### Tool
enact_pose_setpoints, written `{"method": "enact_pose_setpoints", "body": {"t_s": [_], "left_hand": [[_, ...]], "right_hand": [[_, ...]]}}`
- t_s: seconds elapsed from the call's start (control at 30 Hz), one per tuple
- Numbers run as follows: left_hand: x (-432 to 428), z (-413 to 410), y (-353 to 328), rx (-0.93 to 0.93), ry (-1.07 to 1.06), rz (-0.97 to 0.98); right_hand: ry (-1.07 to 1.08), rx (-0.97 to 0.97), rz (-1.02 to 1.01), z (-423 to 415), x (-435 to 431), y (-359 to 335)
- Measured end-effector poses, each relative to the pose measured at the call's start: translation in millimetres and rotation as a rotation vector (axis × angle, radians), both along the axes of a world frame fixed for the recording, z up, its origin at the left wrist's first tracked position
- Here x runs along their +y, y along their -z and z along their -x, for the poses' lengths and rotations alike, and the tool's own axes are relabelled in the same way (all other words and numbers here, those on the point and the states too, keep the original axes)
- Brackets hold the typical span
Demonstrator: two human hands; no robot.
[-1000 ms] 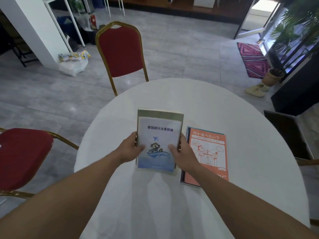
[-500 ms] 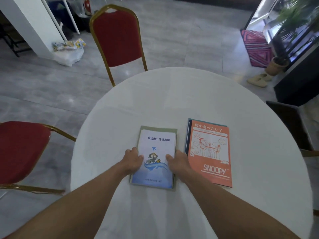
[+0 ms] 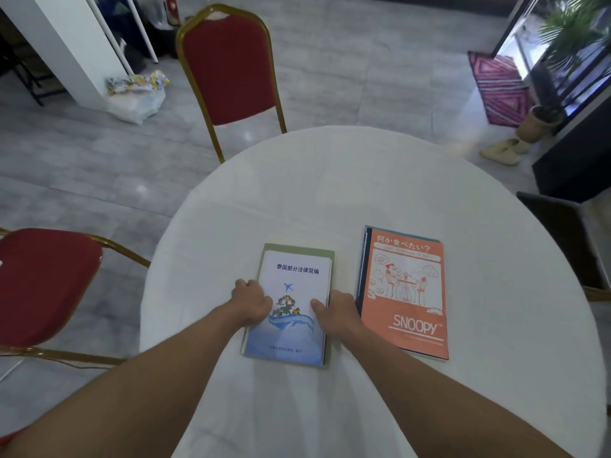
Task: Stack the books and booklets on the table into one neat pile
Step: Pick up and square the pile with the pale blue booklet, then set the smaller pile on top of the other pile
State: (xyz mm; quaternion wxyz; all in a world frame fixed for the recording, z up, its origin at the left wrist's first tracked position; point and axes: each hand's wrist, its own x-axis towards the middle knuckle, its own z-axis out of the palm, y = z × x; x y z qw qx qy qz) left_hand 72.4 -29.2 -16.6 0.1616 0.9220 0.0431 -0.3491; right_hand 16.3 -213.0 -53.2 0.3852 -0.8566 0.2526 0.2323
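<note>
Fingers (image 3: 246,285) of both hands curled, clasping glossy blue booklet (image 3: 294,305) edges on round white table (image 3: 330,193).

"SNOOPY" on orange booklet (image 3: 405,292), "泰国部分法律简编" on white-blue booklet (image 3: 294,309)

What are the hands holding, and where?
Both the left hand and right hand grip the blue-and-white booklet pile by its long side edges; it lies flat on the table.
</note>
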Motion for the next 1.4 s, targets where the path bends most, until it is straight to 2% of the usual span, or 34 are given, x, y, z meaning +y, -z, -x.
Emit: {"method": "enact_pose_setpoints", "body": {"t_s": [0.13, 0.2, 0.27, 0.33, 0.43, 0.5, 0.63, 0.7, 0.87, 1.07, 1.4], "left_hand": [[-19.5, -8.8, -18.4, -0.266, 0.072, -0.004], [-37.7, -12.4, -24.5, -0.441, 0.116, 0.073], [-63.9, -13.2, -28.8, -0.498, 0.148, 0.2], [-94.1, -10.0, -30.3, -0.439, 0.179, 0.323], [-139.5, -1.7, -26.0, -0.308, 0.247, 0.368], [-159.0, 2.7, -22.4, -0.204, 0.262, 0.316], [-198.9, 9.0, 1.7, -0.059, 0.236, 0.156], [-210.3, 10.7, 10.9, -0.074, 0.203, 0.108], [-211.9, 14.2, 27.1, -0.185, 0.128, 0.133], [-215.1, 1.8, 34.7, -0.291, 0.099, 0.137], [-221.7, -45.6, 32.6, -0.279, 0.023, 0.031]], "right_hand": [[0.014, -0.077, 0.018, -4.9, -6.6, -19.8], [0.066, -0.186, 0.027, -6.3, -20.2, -31.3], [0.145, -0.278, 0.04, -4.3, -42.8, -40.4], [0.236, -0.325, 0.097, 0.0, -73.1, -45.1], [0.375, -0.307, 0.278, 13.3, -123.9, -47.1], [0.426, -0.21, 0.347, 22.5, -147.2, -42.7], [0.515, -0.016, 0.235, 38.4, -179.3, -20.7], [0.507, -0.01, 0.216, 40.2, -183.1, -13.1], [0.568, -0.032, 0.163, 36.1, -187.9, -3.0], [0.507, -0.076, 0.197, 18.0, -187.4, -0.6], [0.403, -0.104, 0.197, -39.6, -189.3, 1.4]]}}
